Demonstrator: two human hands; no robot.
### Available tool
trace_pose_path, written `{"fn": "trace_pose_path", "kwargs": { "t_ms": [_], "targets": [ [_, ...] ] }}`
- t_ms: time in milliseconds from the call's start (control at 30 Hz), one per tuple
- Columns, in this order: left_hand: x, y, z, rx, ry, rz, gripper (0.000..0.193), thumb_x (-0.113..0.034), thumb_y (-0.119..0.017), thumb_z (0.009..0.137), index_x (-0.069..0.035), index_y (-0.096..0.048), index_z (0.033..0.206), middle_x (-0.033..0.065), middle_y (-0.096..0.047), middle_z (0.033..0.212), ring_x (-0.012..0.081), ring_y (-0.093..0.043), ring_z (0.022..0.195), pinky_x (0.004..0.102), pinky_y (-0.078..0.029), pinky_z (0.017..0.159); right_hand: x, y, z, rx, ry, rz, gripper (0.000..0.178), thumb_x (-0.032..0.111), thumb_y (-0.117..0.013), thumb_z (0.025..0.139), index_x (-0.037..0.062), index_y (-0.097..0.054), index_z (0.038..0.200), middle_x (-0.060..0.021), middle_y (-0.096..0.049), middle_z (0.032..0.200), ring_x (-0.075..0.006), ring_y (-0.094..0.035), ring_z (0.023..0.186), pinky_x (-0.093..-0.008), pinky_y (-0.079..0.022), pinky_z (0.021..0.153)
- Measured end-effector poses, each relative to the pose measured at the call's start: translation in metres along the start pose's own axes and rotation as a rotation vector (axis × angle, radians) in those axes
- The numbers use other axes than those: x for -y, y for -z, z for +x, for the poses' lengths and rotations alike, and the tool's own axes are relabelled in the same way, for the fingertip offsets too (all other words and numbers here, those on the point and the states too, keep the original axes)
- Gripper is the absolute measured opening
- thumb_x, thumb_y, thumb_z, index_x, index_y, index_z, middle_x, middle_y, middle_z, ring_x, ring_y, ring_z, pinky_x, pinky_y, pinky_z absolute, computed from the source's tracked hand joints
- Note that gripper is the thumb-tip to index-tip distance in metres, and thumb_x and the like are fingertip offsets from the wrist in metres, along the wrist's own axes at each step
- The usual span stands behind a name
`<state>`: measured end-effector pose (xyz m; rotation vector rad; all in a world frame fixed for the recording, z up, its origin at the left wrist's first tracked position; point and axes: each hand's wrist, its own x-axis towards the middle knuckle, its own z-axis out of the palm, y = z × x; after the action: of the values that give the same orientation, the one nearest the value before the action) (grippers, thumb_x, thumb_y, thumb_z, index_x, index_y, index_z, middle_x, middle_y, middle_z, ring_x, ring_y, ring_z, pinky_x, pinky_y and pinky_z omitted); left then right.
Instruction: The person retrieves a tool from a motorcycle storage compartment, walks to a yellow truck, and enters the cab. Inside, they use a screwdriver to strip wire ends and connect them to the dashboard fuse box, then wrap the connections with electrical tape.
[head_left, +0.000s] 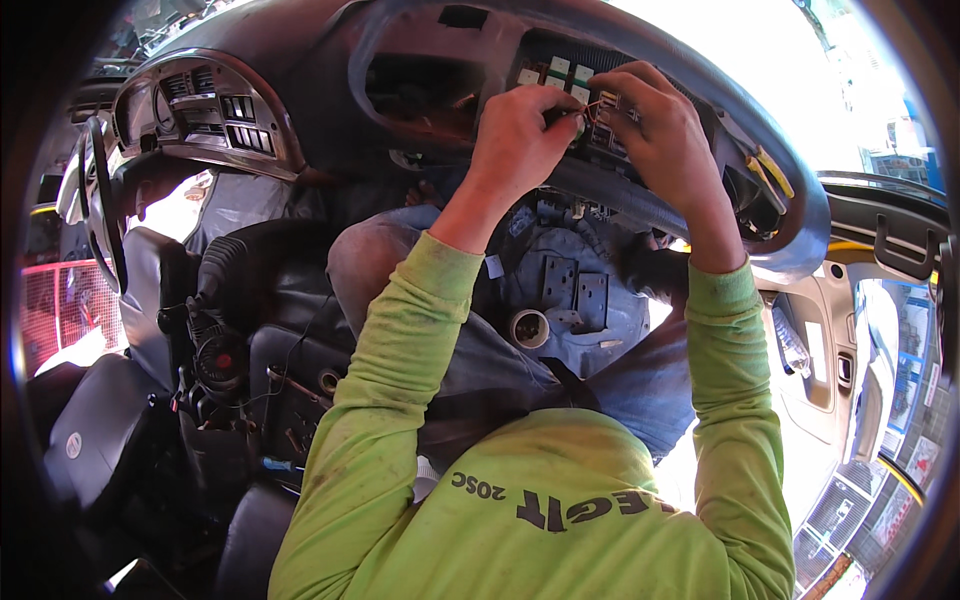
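Observation:
Both my hands are up at an opening in the dashboard, close together over a bank of white relays point(559, 68) and fuses. A thin orange wire point(597, 104) runs between my fingertips. My left hand point(530, 135) is closed, its thumb and forefinger pinched on the wire. From the other side, my right hand point(662, 130) bends over the relay bank, its fingers pinched by the wire's other end. The exact grip of the right fingertips is partly hidden by the hand itself.
Pliers with yellow handles point(768, 174) lie on the dashboard's right part. Below my hands is a grey steering column cover point(578, 265) with a round roll-like ring point(528, 328). Black seats point(110, 430) and a gear lever point(222, 262) stand at left; a pale door point(815, 350) is at right.

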<state>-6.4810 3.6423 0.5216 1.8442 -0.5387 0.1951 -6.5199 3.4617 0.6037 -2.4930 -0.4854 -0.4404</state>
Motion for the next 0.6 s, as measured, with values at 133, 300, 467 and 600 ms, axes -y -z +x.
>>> {"fn": "trace_pose_path", "kwargs": {
  "t_ms": [133, 300, 467, 600],
  "targets": [
    [-0.001, 0.001, -0.001, 0.012, 0.020, -0.009, 0.016, -0.011, -0.074, 0.094, -0.001, -0.077, 0.107, 0.0070, -0.076, 0.080, 0.0104, -0.069, 0.065, 0.0267, -0.053, 0.061, -0.005, -0.002, 0.007, 0.059, 0.082, -0.109, 0.021, 0.012, -0.067, 0.092, 0.0033, -0.072, 0.110, -0.0142, -0.068, 0.105, -0.0401, -0.066, 0.100, -0.0489, -0.052, 0.086],
    [-0.001, 0.002, -0.003, 0.010, 0.052, -0.028, 0.015, -0.011, -0.073, 0.094, -0.001, -0.077, 0.105, 0.0057, -0.075, 0.079, 0.0097, -0.067, 0.064, 0.0265, -0.052, 0.060, -0.007, -0.002, 0.010, 0.106, 0.065, -0.119, 0.019, 0.015, -0.068, 0.092, 0.0031, -0.073, 0.106, -0.0138, -0.068, 0.102, -0.0409, -0.066, 0.097, -0.0503, -0.052, 0.083],
    [-0.002, 0.001, -0.005, 0.011, 0.045, -0.058, 0.015, -0.011, -0.073, 0.094, -0.001, -0.077, 0.105, 0.0048, -0.073, 0.077, 0.0098, -0.068, 0.065, 0.0264, -0.052, 0.060, -0.006, -0.001, 0.011, 0.132, 0.055, -0.130, 0.019, 0.016, -0.069, 0.093, 0.0033, -0.073, 0.106, -0.0140, -0.068, 0.101, -0.0413, -0.066, 0.095, -0.0511, -0.053, 0.082],
    [-0.005, -0.002, -0.005, -0.026, 0.059, -0.123, 0.014, -0.012, -0.077, 0.085, -0.003, -0.078, 0.095, 0.0173, -0.073, 0.085, 0.0288, -0.069, 0.065, 0.0386, -0.054, 0.063, -0.003, 0.001, 0.012, 0.149, 0.062, -0.193, 0.018, 0.018, -0.068, 0.093, 0.0038, -0.072, 0.104, -0.0137, -0.067, 0.098, -0.0409, -0.066, 0.095, -0.0517, -0.053, 0.081]
  ]
}}
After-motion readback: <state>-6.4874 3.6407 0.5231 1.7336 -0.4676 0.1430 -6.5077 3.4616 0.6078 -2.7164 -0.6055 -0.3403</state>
